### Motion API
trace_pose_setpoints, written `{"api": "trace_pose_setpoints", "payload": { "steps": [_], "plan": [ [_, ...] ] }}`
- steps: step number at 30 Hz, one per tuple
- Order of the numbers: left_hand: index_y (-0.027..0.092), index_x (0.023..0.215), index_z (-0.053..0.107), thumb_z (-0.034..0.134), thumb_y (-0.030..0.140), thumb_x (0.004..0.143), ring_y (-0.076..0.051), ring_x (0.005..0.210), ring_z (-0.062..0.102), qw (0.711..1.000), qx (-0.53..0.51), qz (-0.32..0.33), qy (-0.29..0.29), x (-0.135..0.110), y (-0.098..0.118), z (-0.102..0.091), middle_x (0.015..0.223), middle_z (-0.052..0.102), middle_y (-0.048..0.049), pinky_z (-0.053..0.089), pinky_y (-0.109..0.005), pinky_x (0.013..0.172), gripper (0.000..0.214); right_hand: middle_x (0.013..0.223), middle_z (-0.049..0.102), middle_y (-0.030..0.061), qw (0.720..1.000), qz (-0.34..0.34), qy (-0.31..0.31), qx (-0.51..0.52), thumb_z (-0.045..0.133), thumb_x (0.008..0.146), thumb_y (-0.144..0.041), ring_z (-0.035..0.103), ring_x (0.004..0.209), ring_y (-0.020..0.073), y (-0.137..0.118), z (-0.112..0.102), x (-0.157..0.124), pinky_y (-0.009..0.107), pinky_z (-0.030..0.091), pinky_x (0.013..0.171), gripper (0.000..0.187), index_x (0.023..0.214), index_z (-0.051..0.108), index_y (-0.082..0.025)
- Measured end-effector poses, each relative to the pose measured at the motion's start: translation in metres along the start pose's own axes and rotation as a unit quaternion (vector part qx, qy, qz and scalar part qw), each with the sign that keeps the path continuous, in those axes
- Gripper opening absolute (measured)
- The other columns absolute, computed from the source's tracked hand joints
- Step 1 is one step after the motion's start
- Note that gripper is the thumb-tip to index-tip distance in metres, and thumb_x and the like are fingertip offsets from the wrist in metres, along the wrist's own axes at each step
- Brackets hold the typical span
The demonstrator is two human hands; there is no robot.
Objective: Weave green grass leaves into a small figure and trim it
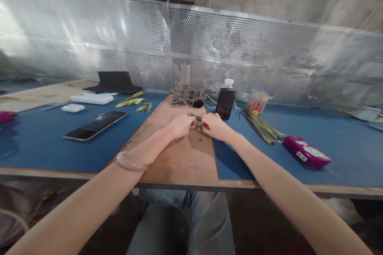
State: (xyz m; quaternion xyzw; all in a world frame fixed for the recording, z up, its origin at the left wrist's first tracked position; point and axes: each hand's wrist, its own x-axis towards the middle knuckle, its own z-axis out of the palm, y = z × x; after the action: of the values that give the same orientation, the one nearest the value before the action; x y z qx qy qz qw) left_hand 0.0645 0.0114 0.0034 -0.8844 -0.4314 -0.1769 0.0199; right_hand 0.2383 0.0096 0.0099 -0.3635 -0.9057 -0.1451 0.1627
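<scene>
Above the bare wooden strip of the table, my left hand (184,125) and my right hand (216,126) are close together with their fingers closed. Both pinch a small green piece (198,126) that looks like folded leaf strips; the fingers cover most of it. A thin dark green strip (195,116) sticks up between the hands. Just beyond them lies a tangled heap of grey-brown cord (188,97) with a small black object (197,104) at its edge. To the right of my right hand, a bundle of long green leaf strips (263,128) rests on the blue mat.
A dark phone (225,105) stands against a white-capped bottle (229,83), beside a clear tub (257,101). At right lies a magenta box (306,152). On the left are a flat phone (96,125), a white case (73,108) and leaf scraps (131,101). A perforated metal screen (119,40) closes the back.
</scene>
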Motion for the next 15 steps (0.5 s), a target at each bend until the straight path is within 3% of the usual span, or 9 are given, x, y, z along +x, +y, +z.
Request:
{"api": "trace_pose_setpoints", "payload": {
  "steps": [5,8,10,15],
  "plan": [
    [0.015,0.089,0.053,0.052,0.028,0.073,-0.019,0.085,0.051,0.995,-0.037,0.04,0.083,0.002,-0.005,0.003,0.091,0.058,-0.0068,0.038,-0.029,0.073,0.021,0.079,0.057,0.0042,0.993,0.053,0.006,0.106,0.044,0.075,-0.014,0.048,0.073,0.0126,0.003,0.0,0.004,0.024,0.03,0.068,0.013,0.079,0.056,-0.013],
    [0.016,0.084,0.056,0.053,0.03,0.073,-0.02,0.09,0.05,0.991,-0.036,0.052,0.117,0.002,-0.004,0.0,0.092,0.058,-0.0061,0.037,-0.031,0.079,0.018,0.076,0.058,0.0034,0.978,0.08,0.016,0.194,0.044,0.077,-0.017,0.048,0.065,0.0103,0.0,0.0,0.006,0.022,0.034,0.064,0.015,0.081,0.057,-0.013],
    [0.015,0.079,0.057,0.051,0.027,0.075,-0.018,0.083,0.052,0.991,-0.063,0.033,0.116,0.002,-0.002,-0.004,0.085,0.06,-0.0051,0.039,-0.028,0.075,0.014,0.075,0.059,0.0026,0.969,0.09,0.024,0.227,0.042,0.079,-0.022,0.048,0.064,0.0098,-0.001,-0.001,0.006,0.022,0.036,0.063,0.018,0.083,0.058,-0.013],
    [0.015,0.075,0.061,0.052,0.024,0.074,-0.015,0.075,0.054,0.987,-0.102,0.016,0.12,0.0,0.001,-0.01,0.079,0.063,-0.0045,0.04,-0.026,0.071,0.013,0.076,0.058,0.0034,0.977,0.118,0.048,0.171,0.04,0.081,-0.024,0.049,0.065,0.0108,0.007,-0.002,0.005,0.022,0.037,0.064,0.021,0.085,0.058,-0.013]
  ]
}}
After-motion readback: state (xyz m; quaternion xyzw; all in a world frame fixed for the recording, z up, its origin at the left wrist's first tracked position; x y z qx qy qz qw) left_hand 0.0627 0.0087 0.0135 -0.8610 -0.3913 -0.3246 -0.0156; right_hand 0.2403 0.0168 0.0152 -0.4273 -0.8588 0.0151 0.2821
